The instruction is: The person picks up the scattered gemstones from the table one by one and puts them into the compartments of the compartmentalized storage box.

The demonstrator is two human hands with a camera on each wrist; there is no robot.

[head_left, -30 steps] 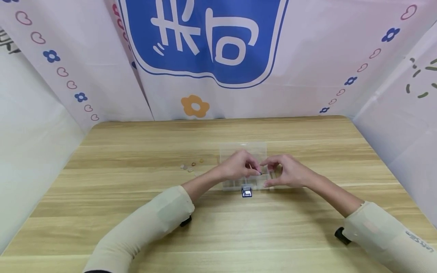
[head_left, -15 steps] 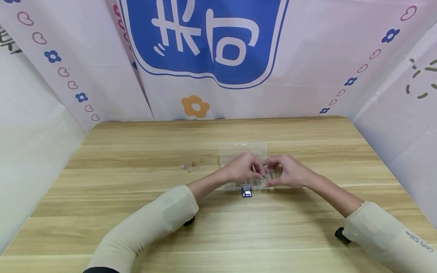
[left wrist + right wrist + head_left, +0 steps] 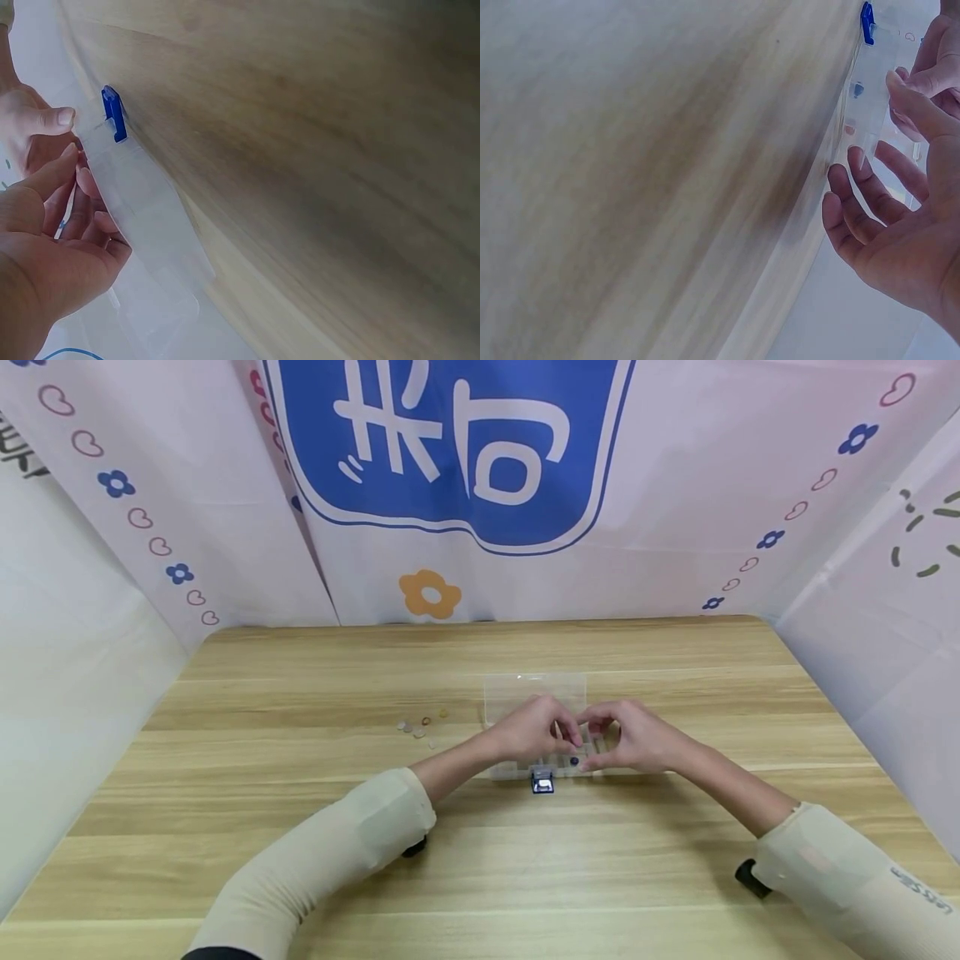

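A clear plastic compartment box (image 3: 510, 770) stands with its lid (image 3: 517, 693) raised at the back and its blue latch (image 3: 542, 782) hanging at the front. A small round dark blue piece (image 3: 574, 761) lies in a front right compartment. Just above it, my left hand (image 3: 534, 728) has thumb and fingertips near each other, with nothing visible between them. My right hand (image 3: 633, 737) is at the box's right end, thumb and fingers spread apart at its edge. Through the box wall in the right wrist view, the blue piece (image 3: 858, 89) and a reddish piece (image 3: 850, 130) show.
Several tiny round pieces lie left of the box, among them a yellow one (image 3: 443, 713), a reddish-brown ring (image 3: 426, 721) and a pale one (image 3: 401, 727). A printed curtain (image 3: 360, 577) hangs behind the wooden table (image 3: 300, 693).
The left hand moved slightly right over the box with the dark blue piece between its fingertips, then let it go into the front right compartment. The right hand has stayed in place.
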